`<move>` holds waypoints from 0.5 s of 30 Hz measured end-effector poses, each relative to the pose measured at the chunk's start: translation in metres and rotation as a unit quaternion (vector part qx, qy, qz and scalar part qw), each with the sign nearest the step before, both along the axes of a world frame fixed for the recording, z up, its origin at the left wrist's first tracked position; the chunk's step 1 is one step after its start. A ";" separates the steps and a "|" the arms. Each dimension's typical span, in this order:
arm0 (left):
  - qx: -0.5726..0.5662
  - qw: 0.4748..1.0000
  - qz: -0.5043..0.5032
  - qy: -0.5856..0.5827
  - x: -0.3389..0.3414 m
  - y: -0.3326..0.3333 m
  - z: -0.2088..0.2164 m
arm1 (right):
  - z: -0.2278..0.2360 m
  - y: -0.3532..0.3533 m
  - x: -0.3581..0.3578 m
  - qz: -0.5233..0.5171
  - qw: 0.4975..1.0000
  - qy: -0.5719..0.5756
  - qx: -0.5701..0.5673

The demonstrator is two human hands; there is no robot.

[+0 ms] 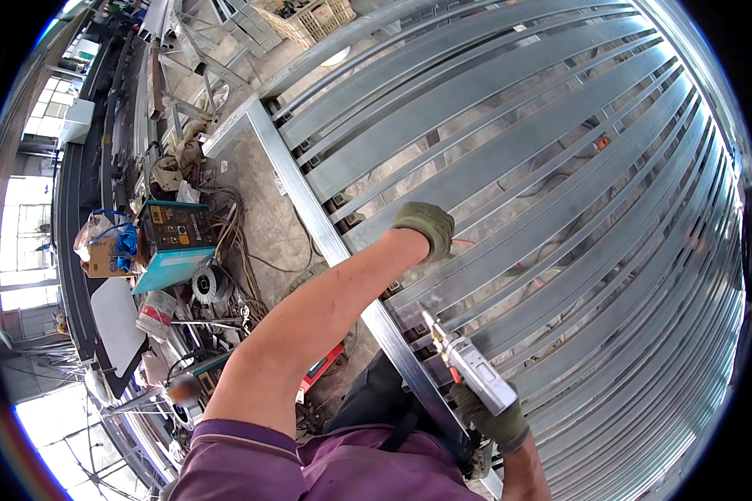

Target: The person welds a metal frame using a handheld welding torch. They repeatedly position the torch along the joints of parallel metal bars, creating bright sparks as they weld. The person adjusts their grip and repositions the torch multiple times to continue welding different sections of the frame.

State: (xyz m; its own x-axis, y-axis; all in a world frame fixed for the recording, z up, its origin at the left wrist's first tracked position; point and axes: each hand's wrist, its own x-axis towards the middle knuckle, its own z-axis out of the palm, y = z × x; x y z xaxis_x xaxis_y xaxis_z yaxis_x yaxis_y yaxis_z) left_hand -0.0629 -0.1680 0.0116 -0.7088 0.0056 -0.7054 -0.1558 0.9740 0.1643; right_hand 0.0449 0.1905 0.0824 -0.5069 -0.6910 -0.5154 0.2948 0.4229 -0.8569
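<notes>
A silver handheld welding gun (480, 376) is held over the near edge of a galvanized steel frame, its body gripped from below by the gloved right hand (501, 424), whose fingers are wrapped around it. The brass nozzle (437, 328) is pointed away from the body, toward the slat ends by the edge rail (307, 209); whether metal is touched cannot be told. The gun is probably held low so that the tip can be seen and kept steady. The gloved left hand (426, 227) is curled at a wide slat, perhaps for support; its fingertips are hidden, so whether anything is pinched cannot be told. A teal power unit (175, 242) is placed left of the frame, presumably within cable reach.
</notes>
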 end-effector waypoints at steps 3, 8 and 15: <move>0.009 1.000 -0.004 0.009 0.000 0.005 -0.008 | -0.008 0.005 -0.008 0.026 0.998 0.033 0.036; 0.003 1.000 -0.013 -0.023 -0.005 0.000 -0.003 | -0.010 -0.003 -0.008 -0.014 1.000 -0.021 -0.005; 0.015 0.998 -0.006 -0.053 -0.021 0.000 0.006 | -0.005 -0.024 -0.027 0.049 0.982 0.143 -0.114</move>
State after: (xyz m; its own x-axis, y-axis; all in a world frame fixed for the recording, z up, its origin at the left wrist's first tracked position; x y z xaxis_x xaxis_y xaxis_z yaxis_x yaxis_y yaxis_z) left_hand -0.0840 -0.1683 0.0175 -0.6306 0.0355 -0.7753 -0.1616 0.9710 0.1759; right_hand 0.0183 0.1662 0.0773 -0.5337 -0.8244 -0.1885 -0.0036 0.2251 -0.9743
